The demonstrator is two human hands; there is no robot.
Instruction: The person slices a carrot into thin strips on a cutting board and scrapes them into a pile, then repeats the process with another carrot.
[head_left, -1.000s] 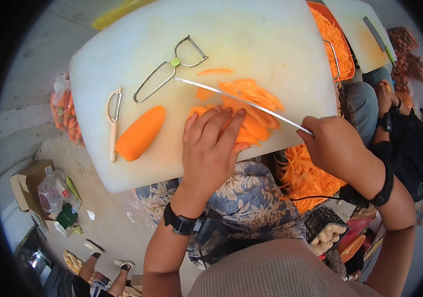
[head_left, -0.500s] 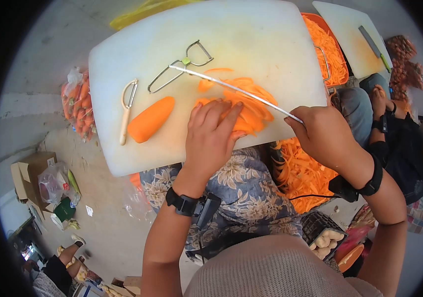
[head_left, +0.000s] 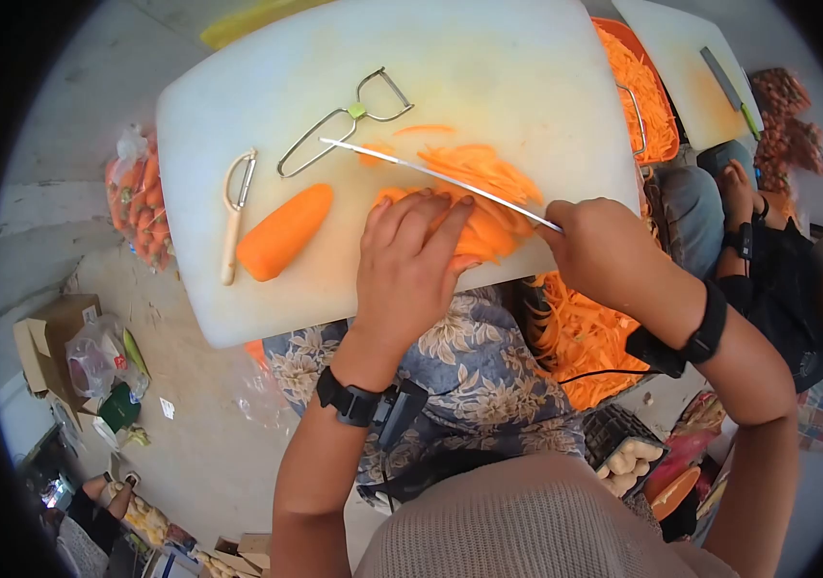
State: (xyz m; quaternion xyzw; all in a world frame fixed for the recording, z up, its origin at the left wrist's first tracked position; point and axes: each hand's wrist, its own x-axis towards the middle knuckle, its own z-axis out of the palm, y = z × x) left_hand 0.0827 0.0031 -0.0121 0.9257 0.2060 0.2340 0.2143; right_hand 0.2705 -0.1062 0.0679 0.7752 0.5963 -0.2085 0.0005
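Observation:
On the white cutting board, my left hand presses a pile of carrot slices down with curled fingers. My right hand grips a knife, its handle hidden in the fist. The long thin blade lies across the slices, just beyond my left fingertips. Cut carrot strips lie on the blade's far side. Left of my left hand is a peeled carrot piece. Beside it rests a peeler with a pale handle, and a wire-handled peeler lies above.
Carrot shreds fill an orange tray at the right, and more shreds sit below the board. A second board carries a green-handled knife. Another person's hand is at the right. A bag of carrots stands left.
My right hand and the knife have shifted left, and more cut strips show beyond the blade. My left hand stays on the slices. The whole view has shifted slightly.

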